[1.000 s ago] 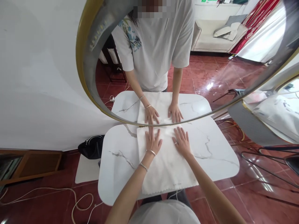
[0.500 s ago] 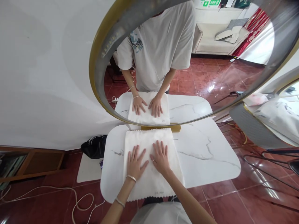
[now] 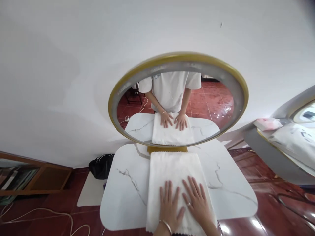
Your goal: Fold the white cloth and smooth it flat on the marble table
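A white folded towel [image 3: 176,167] with scalloped edges lies flat on the white marble-patterned table [image 3: 123,190]. My left hand [image 3: 170,205] rests palm down on the towel's left part, fingers spread, a bangle on the wrist. To its right, my right hand [image 3: 197,200] also presses flat on the cloth, fingers apart, with a ring on one finger. Neither hand grips anything. The towel's near edge is partly hidden by my wrists and the frame's bottom. Both hands and the towel are reflected in the oval mirror [image 3: 178,57] behind.
The gold-framed mirror stands on a gold base [image 3: 167,149] at the table's back edge. A black bag [image 3: 101,166] sits left of the table. At the right, a grey table [image 3: 270,157] carries a white bag [image 3: 295,137]. A cable [image 3: 49,210] lies on the red floor.
The towel and both flat hands have shifted to the right on the table. My view has tilted up, so the whole mirror frame now shows.
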A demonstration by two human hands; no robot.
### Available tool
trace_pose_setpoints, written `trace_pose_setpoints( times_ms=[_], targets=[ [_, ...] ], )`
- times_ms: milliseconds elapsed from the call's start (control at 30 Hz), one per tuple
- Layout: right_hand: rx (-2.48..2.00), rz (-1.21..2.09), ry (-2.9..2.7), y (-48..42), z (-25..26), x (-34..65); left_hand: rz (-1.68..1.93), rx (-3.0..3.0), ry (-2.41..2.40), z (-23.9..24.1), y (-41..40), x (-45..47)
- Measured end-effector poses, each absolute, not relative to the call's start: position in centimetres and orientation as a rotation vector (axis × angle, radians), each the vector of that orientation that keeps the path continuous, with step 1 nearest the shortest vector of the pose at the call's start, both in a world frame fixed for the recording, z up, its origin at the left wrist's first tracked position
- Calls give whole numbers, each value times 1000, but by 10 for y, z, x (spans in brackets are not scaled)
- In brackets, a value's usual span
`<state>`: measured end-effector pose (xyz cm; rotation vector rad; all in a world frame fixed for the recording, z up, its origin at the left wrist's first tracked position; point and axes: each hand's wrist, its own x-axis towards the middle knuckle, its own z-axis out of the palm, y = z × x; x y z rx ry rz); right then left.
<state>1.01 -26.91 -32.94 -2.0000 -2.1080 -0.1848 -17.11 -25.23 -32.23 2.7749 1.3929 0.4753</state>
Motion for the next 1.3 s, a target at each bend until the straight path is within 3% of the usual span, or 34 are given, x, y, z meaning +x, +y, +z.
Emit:
trace_pose_setpoints(
  times_ms=[267,667,867,1300],
  targets=[
    [-1972,-203,-2044,-264,-345,11,569,2817,1290,-333,-232,-183],
    [-1785,-164,-2166,-200,-335,-128,594,2806,1589,-323,-199,-318],
    [-1704,-178,-2078,-178,-330,-151,705,2638,1647,-332,-194,-345],
    [-1903,-250,-2118,-44,-328,-185,460,2362,1799,-319,-35,-328]
  ],
)
